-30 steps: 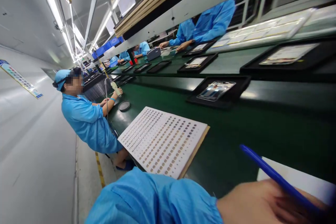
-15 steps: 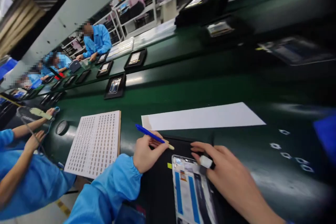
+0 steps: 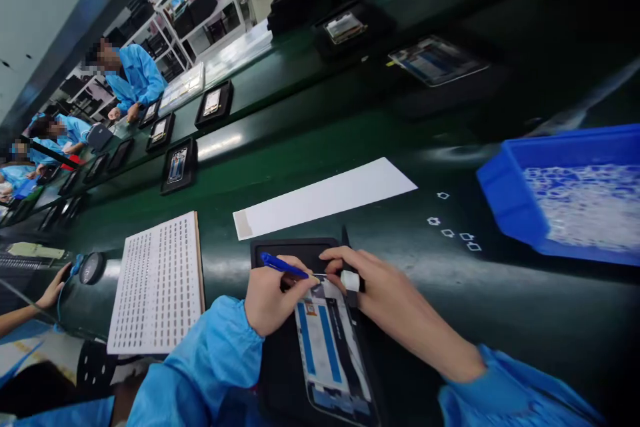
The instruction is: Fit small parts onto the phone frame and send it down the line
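My left hand (image 3: 270,297) is closed around a blue pen-like tool (image 3: 283,265), whose tip points at the top edge of an opened phone frame (image 3: 327,347). The phone frame lies in a black tray (image 3: 285,250) on the green belt. My right hand (image 3: 383,290) rests on the top right of the phone frame with its fingers curled. A white cot covers one fingertip (image 3: 350,280). Both sleeves are light blue.
A white perforated board (image 3: 157,280) lies left of the tray, a white paper strip (image 3: 325,197) behind it. A blue bin (image 3: 565,190) with clear bits stands at right. Several black trays with phones ride the belt. Co-workers in blue sit along the far left.
The view has swung right and down from the co-workers to my own tray. Both hands have closed in on the top of the phone frame, and the blue bin has come into view.
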